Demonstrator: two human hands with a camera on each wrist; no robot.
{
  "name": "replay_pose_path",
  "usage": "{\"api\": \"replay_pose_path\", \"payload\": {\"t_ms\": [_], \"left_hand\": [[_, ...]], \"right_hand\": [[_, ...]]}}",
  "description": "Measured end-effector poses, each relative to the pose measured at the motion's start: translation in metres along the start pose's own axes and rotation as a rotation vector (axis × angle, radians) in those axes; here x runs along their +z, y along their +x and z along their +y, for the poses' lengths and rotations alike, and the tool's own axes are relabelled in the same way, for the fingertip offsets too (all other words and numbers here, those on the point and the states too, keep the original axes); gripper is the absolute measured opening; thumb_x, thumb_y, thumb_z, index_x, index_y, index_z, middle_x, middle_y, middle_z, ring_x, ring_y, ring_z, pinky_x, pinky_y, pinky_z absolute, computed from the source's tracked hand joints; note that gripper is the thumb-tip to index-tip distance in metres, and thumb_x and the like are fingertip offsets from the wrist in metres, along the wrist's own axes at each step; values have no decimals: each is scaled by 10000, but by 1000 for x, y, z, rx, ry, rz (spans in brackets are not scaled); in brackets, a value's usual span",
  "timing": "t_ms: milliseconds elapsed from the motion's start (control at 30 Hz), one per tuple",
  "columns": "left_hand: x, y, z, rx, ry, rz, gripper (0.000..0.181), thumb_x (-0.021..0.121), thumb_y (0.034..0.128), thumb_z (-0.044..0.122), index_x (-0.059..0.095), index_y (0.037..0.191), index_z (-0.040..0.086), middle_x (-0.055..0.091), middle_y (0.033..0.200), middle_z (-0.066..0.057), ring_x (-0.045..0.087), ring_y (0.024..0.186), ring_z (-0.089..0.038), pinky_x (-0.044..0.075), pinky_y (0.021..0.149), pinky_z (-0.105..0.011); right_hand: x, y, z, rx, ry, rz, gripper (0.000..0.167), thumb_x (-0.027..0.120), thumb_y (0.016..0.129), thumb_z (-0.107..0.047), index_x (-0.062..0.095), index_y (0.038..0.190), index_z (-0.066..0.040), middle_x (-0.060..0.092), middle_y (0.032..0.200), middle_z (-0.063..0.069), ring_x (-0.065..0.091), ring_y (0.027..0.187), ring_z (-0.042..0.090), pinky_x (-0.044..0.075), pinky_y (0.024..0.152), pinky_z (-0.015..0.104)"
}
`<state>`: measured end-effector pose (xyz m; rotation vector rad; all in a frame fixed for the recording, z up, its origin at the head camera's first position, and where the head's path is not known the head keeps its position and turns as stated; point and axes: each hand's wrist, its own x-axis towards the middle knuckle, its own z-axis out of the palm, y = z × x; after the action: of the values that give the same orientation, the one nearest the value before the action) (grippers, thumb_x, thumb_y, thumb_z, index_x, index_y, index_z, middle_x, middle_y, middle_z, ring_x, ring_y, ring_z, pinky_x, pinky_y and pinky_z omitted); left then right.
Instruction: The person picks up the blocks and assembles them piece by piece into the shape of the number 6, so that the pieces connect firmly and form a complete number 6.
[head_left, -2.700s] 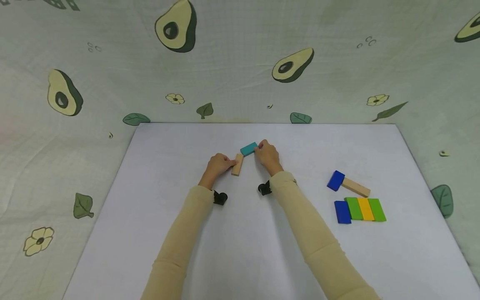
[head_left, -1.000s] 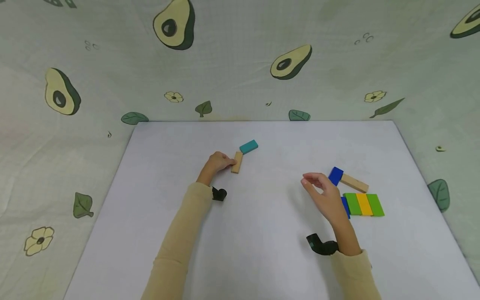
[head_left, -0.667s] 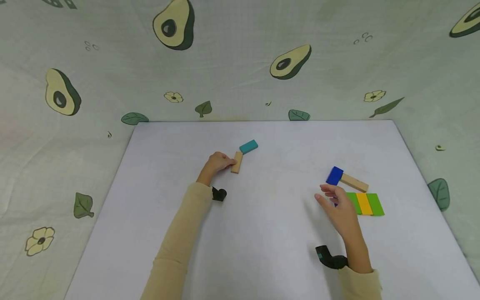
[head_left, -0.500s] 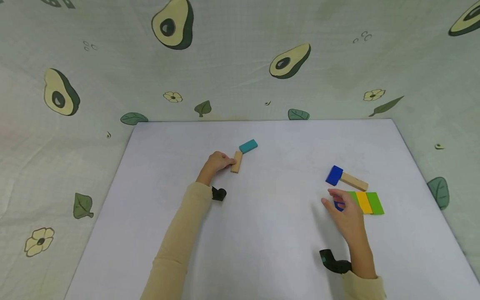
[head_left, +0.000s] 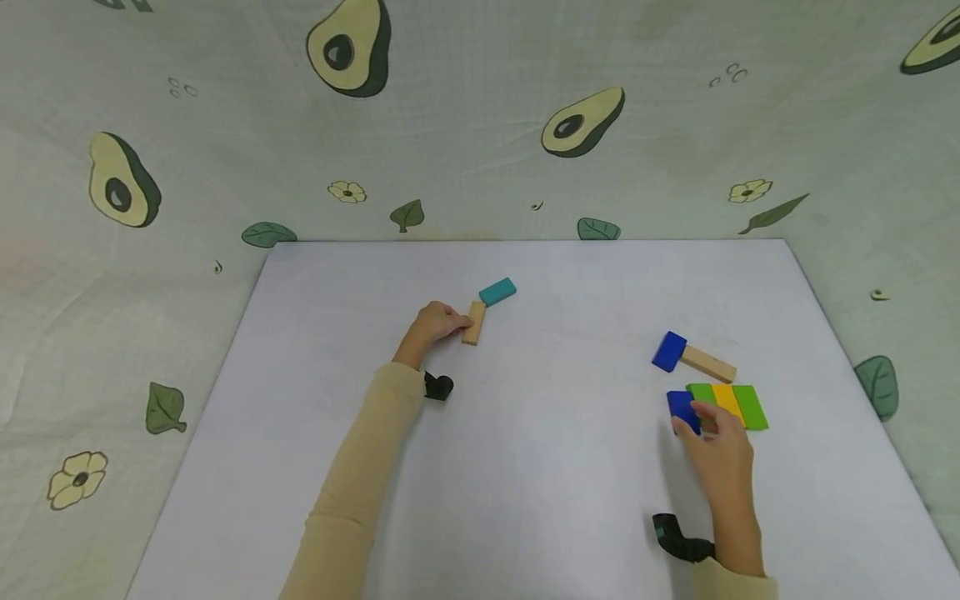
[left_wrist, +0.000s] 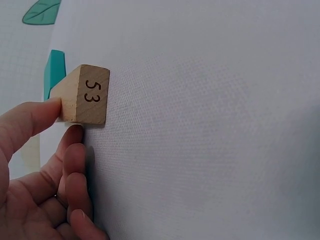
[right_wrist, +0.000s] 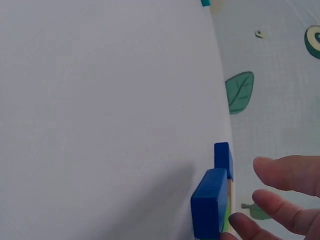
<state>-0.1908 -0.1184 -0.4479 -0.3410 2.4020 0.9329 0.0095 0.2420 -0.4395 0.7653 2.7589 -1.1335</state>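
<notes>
A natural wooden block [head_left: 474, 323] lies on the white table, its near end marked 53 in the left wrist view. My left hand [head_left: 435, 327] pinches it by the left side, thumb on one face and index finger at its edge. The teal block [head_left: 497, 292] touches or nearly touches its far end. At the right, my right hand [head_left: 722, 457] hovers over a blue block [head_left: 681, 407], thumb and fingers spread and nothing held. In the right wrist view, the fingers [right_wrist: 287, 175] are apart from that blue block.
Beside the blue block lie a green block [head_left: 701, 392], a yellow block [head_left: 726, 397] and another green block [head_left: 751, 408] in a row. Behind them, a second blue block [head_left: 669, 352] meets a wooden block [head_left: 708, 364]. A patterned cloth [head_left: 465, 150] stands behind the table.
My right hand has left the teal block and moved right and nearer to me, over the near blue block. My left hand stays at the wooden block. The blocks have not visibly moved.
</notes>
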Motion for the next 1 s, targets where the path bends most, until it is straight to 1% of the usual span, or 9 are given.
{"api": "replay_pose_path", "payload": {"t_ms": [33, 100, 267, 367, 467, 600, 700, 800, 1000], "left_hand": [[0, 0, 0, 3, 0, 3, 324, 636, 845, 388, 638, 888, 67, 552, 788, -2, 468, 822, -158, 362, 699, -273], [1, 0, 0, 9, -1, 5, 328, 635, 845, 387, 641, 891, 62, 550, 793, -7, 466, 814, -159, 358, 690, -271], [2, 2, -2, 17, 6, 5, 345, 632, 844, 389, 650, 915, 52, 553, 800, -12, 470, 805, -156, 360, 680, -264], [2, 4, -3, 14, 2, 9, 349, 635, 841, 402, 651, 925, 63, 552, 795, -7, 472, 805, -153, 360, 676, -259], [2, 5, -4, 18, -4, 12, 350, 638, 839, 407, 650, 923, 68, 554, 789, -4, 473, 803, -153, 358, 671, -257], [3, 5, -4, 11, -12, 6, 346, 640, 840, 403, 645, 915, 65, 551, 785, -5, 468, 795, -154, 354, 666, -258], [2, 5, -4, -3, -16, 1, 342, 640, 839, 405, 641, 915, 72, 546, 795, -6, 464, 797, -153, 353, 667, -259], [1, 4, -3, -6, -13, -1, 342, 638, 840, 407, 642, 914, 73, 552, 817, -12, 464, 809, -155, 355, 678, -263], [0, 2, -1, -9, 6, -1, 339, 632, 842, 413, 637, 899, 79, 554, 853, -20, 467, 837, -163, 362, 708, -272]], "right_hand": [[0, -1, 1, 8, 0, 1, 486, 551, 926, -286, 463, 1293, 20, 458, 1267, 231, 445, 1133, 357, 413, 918, 465], [-1, -2, 3, 22, 31, -12, 491, 550, 927, -252, 444, 1303, 46, 428, 1266, 263, 428, 1132, 391, 380, 946, 510], [0, -2, 8, 46, 8, -11, 506, 551, 928, -248, 428, 1312, 57, 425, 1220, 258, 442, 1090, 375, 404, 886, 485], [1, -1, 11, 53, 3, -8, 505, 570, 918, -232, 433, 1300, 69, 446, 1187, 260, 461, 1069, 375, 411, 881, 483], [2, 1, 12, 78, -1, -27, 536, 585, 910, -254, 427, 1308, 68, 462, 1170, 263, 464, 1054, 379, 418, 874, 483], [4, 4, 12, 118, -17, -50, 589, 590, 902, -313, 416, 1320, 63, 469, 1145, 255, 457, 1024, 368, 431, 820, 440], [5, 7, 11, 131, -40, -63, 609, 591, 897, -342, 418, 1315, 67, 479, 1109, 248, 460, 973, 351, 433, 757, 389], [5, 9, 9, 143, -70, -84, 619, 586, 897, -355, 421, 1313, 72, 494, 1090, 250, 469, 944, 343, 441, 736, 371], [4, 11, 4, 156, -89, -114, 627, 579, 896, -349, 416, 1304, 99, 499, 1107, 290, 486, 959, 381, 463, 788, 453]]}}
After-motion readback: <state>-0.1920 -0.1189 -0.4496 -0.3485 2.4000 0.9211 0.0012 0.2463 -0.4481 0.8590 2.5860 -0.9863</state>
